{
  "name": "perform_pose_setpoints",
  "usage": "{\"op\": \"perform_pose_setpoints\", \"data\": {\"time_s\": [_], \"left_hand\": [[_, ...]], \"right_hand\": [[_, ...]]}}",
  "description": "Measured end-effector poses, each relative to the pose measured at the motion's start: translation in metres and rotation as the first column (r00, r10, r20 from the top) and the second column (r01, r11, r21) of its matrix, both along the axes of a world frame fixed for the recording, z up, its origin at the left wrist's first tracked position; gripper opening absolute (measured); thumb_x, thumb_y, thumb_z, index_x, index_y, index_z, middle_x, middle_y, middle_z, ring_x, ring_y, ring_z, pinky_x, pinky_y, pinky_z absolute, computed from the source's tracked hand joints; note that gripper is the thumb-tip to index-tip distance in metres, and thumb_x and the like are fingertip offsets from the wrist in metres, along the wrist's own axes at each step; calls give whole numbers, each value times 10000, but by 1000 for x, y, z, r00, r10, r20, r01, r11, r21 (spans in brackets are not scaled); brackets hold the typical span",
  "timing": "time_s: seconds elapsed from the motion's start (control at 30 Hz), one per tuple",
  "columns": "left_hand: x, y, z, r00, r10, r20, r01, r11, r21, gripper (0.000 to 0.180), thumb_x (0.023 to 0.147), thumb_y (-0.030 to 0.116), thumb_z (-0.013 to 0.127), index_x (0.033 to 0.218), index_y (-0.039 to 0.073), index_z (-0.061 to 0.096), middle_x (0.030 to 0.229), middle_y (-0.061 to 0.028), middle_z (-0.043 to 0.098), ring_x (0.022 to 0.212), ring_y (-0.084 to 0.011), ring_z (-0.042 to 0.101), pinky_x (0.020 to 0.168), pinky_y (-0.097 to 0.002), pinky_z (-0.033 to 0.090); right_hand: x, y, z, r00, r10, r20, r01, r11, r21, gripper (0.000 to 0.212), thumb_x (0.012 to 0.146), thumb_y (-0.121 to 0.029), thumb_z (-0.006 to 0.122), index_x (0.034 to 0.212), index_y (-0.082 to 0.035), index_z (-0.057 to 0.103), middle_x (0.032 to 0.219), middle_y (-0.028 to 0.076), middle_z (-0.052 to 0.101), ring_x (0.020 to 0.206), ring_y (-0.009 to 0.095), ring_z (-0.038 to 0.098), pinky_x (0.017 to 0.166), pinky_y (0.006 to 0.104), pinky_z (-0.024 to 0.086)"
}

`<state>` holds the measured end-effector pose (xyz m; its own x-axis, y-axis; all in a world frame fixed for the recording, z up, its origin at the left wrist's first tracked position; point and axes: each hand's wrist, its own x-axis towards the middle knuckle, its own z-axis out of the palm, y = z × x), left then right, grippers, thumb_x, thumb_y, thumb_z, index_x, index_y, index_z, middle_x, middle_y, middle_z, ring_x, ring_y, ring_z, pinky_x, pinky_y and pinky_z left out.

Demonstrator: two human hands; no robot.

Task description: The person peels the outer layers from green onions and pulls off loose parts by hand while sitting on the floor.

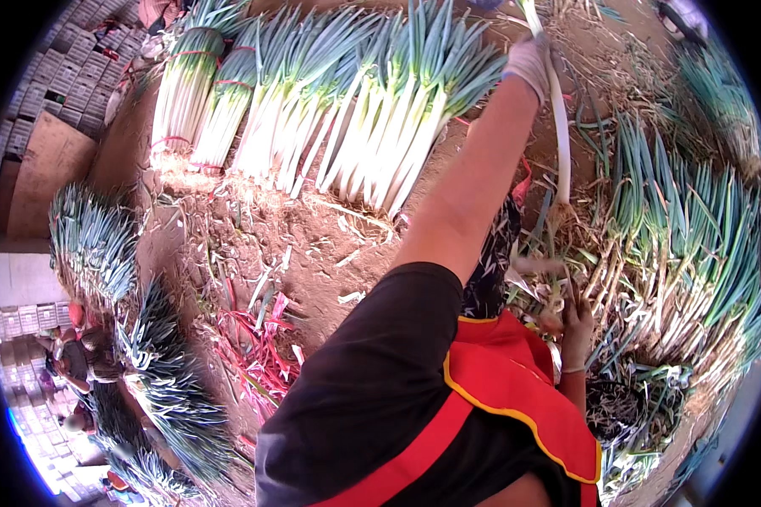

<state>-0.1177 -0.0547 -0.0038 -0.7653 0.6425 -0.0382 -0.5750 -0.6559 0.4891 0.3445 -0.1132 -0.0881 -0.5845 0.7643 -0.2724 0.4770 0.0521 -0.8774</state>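
Observation:
My left hand (528, 64), in a pale glove, is stretched far forward and closed around the upper part of a long green onion (560, 127). The onion's white stalk hangs down with its roots toward me. Nearer my body, my gloved right hand (577, 331) is low beside a heap of untrimmed green onions (651, 287); its fingers look extended and apart, with no onion visible in them. Cleaned green onions (389, 127) lie side by side on the ground left of my left hand, white ends toward me. Two tied bundles (186, 93) lie at their left end.
Red ties (258, 346) and peeled scraps are scattered on the dirt floor (330, 262). More onion heaps (165, 389) stand at the left, near other people (80, 363) and stacked light crates (76, 63). A brown board (51, 177) leans there. My red apron (524, 380) covers my front.

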Motion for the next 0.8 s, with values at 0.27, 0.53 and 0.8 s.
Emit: {"op": "perform_pose_setpoints", "data": {"time_s": [0.27,0.53,0.8], "left_hand": [[-183,-136,-8,945,-23,-326,-96,935,-343,165,933,228,588,817,118,549,619,32,449,505,-117,440,467,-222,394],[-213,-260,-138,891,-37,-453,-350,580,-735,306,893,100,565,1177,-14,563,769,-65,580,581,-140,535,552,-284,484],[-158,-281,-280,811,-352,-467,-571,-302,-763,535,907,358,544,1364,109,421,1243,-175,429,1088,-314,481,890,-453,421]], "right_hand": [[24,28,-80,993,60,104,-66,996,54,242,934,-125,551,1074,70,588,970,163,645,881,219,608,791,322,466],[24,50,-119,924,143,355,-191,976,106,262,900,-175,581,1020,56,607,883,209,638,815,286,601,744,370,458],[16,65,-134,892,165,420,-214,974,72,265,910,-187,568,999,59,612,836,181,655,713,272,591,689,379,464]]}}
